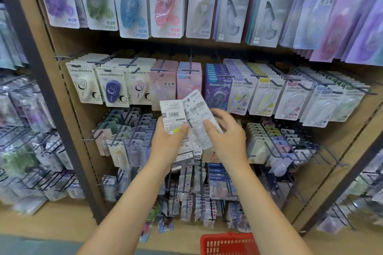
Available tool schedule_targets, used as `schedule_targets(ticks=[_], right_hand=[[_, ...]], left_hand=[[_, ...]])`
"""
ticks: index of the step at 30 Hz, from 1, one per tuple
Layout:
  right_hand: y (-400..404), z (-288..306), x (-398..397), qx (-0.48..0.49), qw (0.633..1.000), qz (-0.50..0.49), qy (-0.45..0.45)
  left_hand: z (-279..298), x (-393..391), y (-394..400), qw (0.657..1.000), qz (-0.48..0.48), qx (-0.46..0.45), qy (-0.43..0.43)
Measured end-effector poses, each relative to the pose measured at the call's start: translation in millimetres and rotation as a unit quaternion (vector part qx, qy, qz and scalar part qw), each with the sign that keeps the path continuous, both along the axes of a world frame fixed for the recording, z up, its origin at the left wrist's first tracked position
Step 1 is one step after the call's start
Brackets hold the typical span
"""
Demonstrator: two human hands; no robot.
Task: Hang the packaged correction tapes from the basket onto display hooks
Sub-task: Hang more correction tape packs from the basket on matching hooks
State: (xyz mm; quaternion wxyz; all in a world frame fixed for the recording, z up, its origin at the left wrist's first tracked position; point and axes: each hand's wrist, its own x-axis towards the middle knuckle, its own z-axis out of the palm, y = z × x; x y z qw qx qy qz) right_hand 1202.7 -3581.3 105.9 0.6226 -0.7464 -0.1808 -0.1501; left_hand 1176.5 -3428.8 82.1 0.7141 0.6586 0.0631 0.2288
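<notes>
Basket (228, 243) sits nearest, red, cut off by the bottom edge, so what's left inside can't be seen. Above it both forearms reach up to mid-frame. Left hand (169, 141) grips a fanned stack of packs (182, 130), backs facing out w/ barcode showing, thumb pressed across the front. Right hand (226, 130) has its grip narrow on one pack (196, 116) at the top of the fan, thumb on its face and fingers behind, tilted up and to the left.

Step in hand, as I read it: sorting or peeling one pack off the stack, not yet hanging. Next move prob needs the pack turned front-out, its colour or type matched to a row, then the hole at the top threaded onto a hook (190, 64) w/out knocking neighbours.

Behind the hands, the rack (62, 109) carries rows of hung packs, top row large, middle row smaller, lower rows dense.

Hard to tell: pack fronts are hidden, so colour/type is unknown; number in the stack unclear; lower rows and side racks are blurred; the hanging holes on the held packs can't be made out.
</notes>
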Motion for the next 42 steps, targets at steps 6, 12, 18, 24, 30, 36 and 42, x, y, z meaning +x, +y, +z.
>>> schedule_targets(ticks=[6,12,18,24,30,36,42], right_hand=[[1,-5,-2,-0.026,0.997,0.029,0.069],[-15,3,-3,0.050,0.993,-0.004,0.109],[-8,2,-11,0.045,0.991,0.046,0.115],[-2,-3,-12,0.095,0.971,0.142,0.168],[-14,-4,-13,0.087,0.977,0.130,0.146],[-13,2,-15,0.095,0.985,0.113,0.092],[9,-3,-7,0.102,0.982,0.113,0.111]], left_hand=[[2,-4,-7,1.000,-0.002,0.011,0.017],[7,-15,-7,1.000,0.000,-0.026,0.004],[11,-19,-21,0.998,-0.066,0.005,-0.019],[10,-14,-27,0.997,-0.065,-0.009,-0.041],[14,-16,-22,0.996,-0.085,-0.012,-0.032],[14,-17,-14,0.997,-0.077,0.015,-0.026],[7,-17,12,1.000,-0.016,-0.001,-0.012]])
